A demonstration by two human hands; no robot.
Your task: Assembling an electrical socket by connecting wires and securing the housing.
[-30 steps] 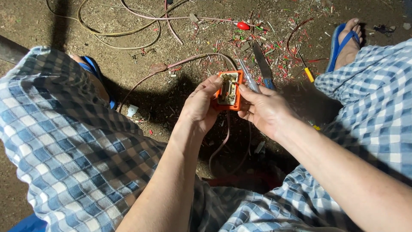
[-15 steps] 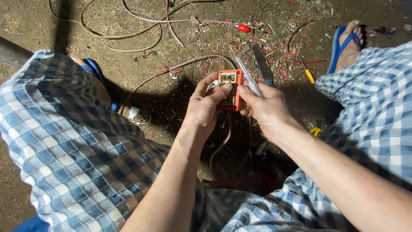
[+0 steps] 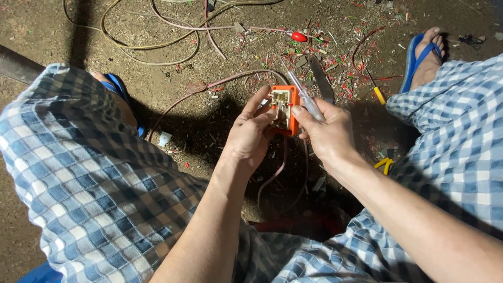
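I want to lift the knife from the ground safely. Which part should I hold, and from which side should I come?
Take the knife by its handle end, probably the near end hidden behind the right hand. The bare flat blade lies on the dirt pointing away, toward the red-handled tool. Come from the near side, once that hand and its screwdriver move clear.

Makeshift workshop, dirt floor [image 3: 47, 31], wire scraps [image 3: 335, 57]

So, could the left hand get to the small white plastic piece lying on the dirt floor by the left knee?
Probably yes, once freed: the left hand now grips the orange electrical box, but the small white plastic piece lies on open dirt floor, with nothing visible between them.
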